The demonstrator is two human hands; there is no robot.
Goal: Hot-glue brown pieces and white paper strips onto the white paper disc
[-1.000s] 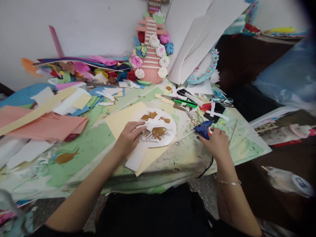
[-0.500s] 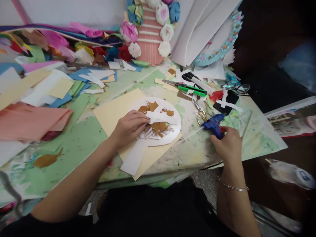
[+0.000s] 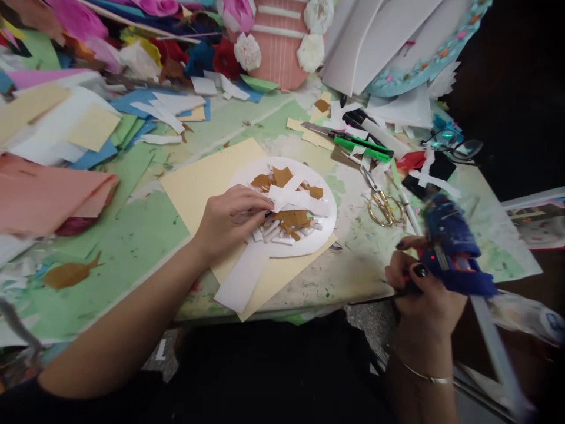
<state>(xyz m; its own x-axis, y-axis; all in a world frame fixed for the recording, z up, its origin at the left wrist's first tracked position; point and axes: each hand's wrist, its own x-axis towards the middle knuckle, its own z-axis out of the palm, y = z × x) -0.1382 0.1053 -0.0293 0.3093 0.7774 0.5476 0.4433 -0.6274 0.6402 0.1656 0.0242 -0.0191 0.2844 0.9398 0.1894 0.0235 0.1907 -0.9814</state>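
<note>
My right hand (image 3: 424,282) is wrapped around the handle of a blue hot glue gun (image 3: 454,247), lifted at the table's front right edge. A small red light shows on its body. My left hand (image 3: 233,221) is closed at the end of a white paper strip (image 3: 291,200), its thumb and fingers pressed together. The strip lies over a round white piece with a handle (image 3: 324,232), like a hand fan. Brown paper scraps (image 3: 291,219) and small white pieces cover the fan's middle. Under it is a cream paper sheet (image 3: 189,188).
Gold-handled scissors (image 3: 385,209), a green craft knife (image 3: 362,146) and glasses (image 3: 463,150) lie on the right. Coloured paper sheets (image 3: 48,194) crowd the left, near a brown fish-shaped cutout (image 3: 68,274). A pink panel with paper flowers (image 3: 282,53) stands behind.
My right hand has lifted the glue gun off the table and brought it right and towards me, turning it. My left hand stays at the white strip. The view has shifted slightly.
</note>
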